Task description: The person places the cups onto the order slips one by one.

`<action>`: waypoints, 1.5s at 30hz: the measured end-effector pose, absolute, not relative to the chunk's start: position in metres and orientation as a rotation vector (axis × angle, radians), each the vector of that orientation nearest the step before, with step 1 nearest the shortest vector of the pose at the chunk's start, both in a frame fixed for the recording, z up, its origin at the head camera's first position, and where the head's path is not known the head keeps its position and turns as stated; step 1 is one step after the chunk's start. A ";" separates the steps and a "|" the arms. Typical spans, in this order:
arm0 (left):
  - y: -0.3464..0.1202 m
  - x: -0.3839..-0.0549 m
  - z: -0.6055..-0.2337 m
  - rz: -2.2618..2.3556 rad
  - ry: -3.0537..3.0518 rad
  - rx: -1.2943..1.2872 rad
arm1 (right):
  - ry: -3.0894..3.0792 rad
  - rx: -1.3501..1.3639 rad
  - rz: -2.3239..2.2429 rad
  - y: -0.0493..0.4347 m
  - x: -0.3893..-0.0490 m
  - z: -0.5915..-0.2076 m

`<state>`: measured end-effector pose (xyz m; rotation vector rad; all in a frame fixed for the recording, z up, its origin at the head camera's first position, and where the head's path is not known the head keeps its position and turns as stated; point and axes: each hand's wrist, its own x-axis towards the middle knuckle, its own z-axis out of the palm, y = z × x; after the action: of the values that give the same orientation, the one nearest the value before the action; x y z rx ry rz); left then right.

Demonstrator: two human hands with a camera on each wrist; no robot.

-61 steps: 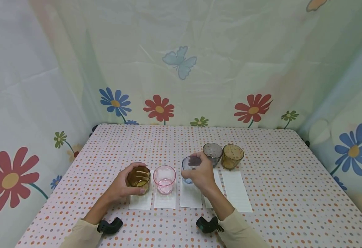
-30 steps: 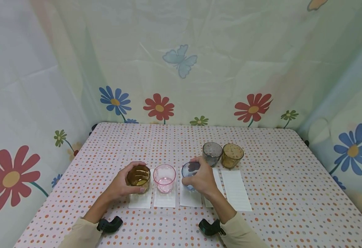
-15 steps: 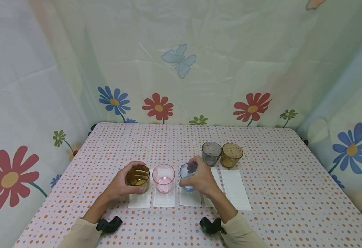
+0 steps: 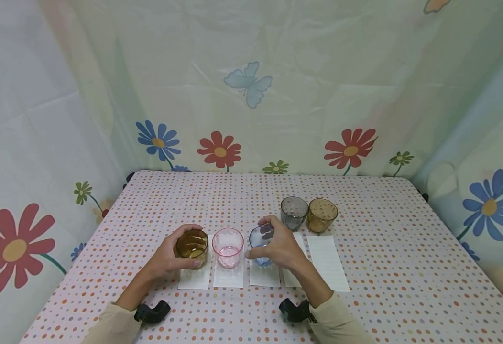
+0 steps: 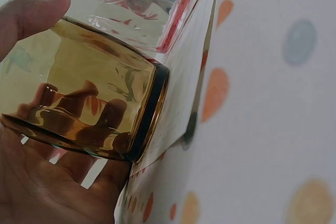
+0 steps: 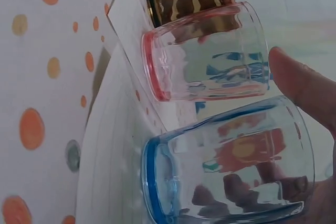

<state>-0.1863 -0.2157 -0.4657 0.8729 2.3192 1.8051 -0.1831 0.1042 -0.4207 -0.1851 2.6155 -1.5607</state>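
Note:
My left hand [image 4: 168, 255] holds an amber glass [image 5: 89, 87] on the leftmost paper strip, thumb on the near side and fingers around the far side. A blue glass [image 6: 226, 166] stands upright on the middle strip. My right hand [image 4: 280, 246] is spread loosely around it; in the right wrist view the thumb [image 6: 302, 80] is lifted off the wall, while the other fingers show through the glass from behind. Between the hands, a pink glass [image 4: 228, 248] stands on its own strip.
Behind my right hand, a grey glass [image 4: 294, 213] and a yellowish glass [image 4: 322, 216] stand side by side. At right lies a white lined paper strip [image 4: 329, 263]; another strip [image 4: 293, 280] is partly under my right forearm. The dotted tablecloth [image 4: 398, 267] covers the table.
The blue glass has come down and toward me onto the middle strip. My right hand's thumb and fingers have since spread away from it. The left hand stays on the amber glass.

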 end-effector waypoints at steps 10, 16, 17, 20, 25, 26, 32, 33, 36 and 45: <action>-0.216 -0.187 -0.466 1.809 2.318 0.873 | 2.677 -0.208 -1.685 0.117 -0.186 -0.405; -0.215 -0.188 -0.465 1.815 2.305 0.870 | 2.736 -0.108 -1.757 0.130 -0.190 -0.397; -0.215 -0.188 -0.465 1.816 2.302 0.871 | 2.742 -0.087 -1.770 0.133 -0.190 -0.396; -0.215 -0.188 -0.464 1.816 2.299 0.867 | 2.766 -0.035 -1.794 0.138 -0.191 -0.394; -0.215 -0.188 -0.463 1.811 2.305 0.855 | 2.808 0.027 -1.785 0.144 -0.191 -0.388; -0.215 -0.188 -0.463 1.809 2.309 0.852 | 2.826 0.033 -1.767 0.145 -0.191 -0.387; -0.215 -0.187 -0.463 1.810 2.316 0.853 | 2.993 0.042 -1.676 0.157 -0.193 -0.382; -0.215 -0.187 -0.463 1.811 2.316 0.848 | 3.013 0.045 -1.672 0.158 -0.194 -0.382; -0.215 -0.186 -0.463 1.812 2.312 0.840 | 3.054 0.052 -1.653 0.163 -0.196 -0.383; -0.215 -0.187 -0.465 1.821 2.307 0.854 | 3.090 0.077 -1.556 0.163 -0.198 -0.380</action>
<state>-0.1868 -0.2150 -0.4654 0.8540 2.3065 1.8205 -0.1980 0.1629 -0.3800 0.0770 3.0903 -1.5557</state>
